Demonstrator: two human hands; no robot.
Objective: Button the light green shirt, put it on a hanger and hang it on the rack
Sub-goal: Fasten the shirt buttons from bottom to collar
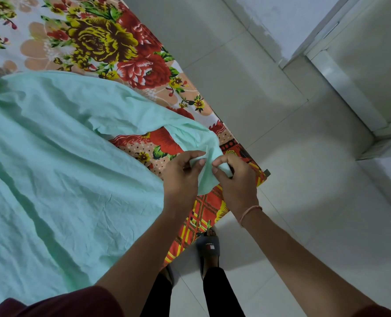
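The light green shirt [59,170] lies spread and creased over the flowered bed sheet [103,40], filling the left half of the view. One sleeve runs right toward the bed's edge. My left hand [183,177] and my right hand [233,179] both pinch the sleeve's cuff [207,177] close together, thumbs and forefingers on the cloth. No button can be made out between the fingers. No hanger or rack is in view.
The bed's edge runs diagonally from top middle to bottom middle. Pale floor tiles [293,179] lie to the right, with a white wall and door frame [341,83] at upper right. My feet in dark slippers [209,247] stand by the bed.
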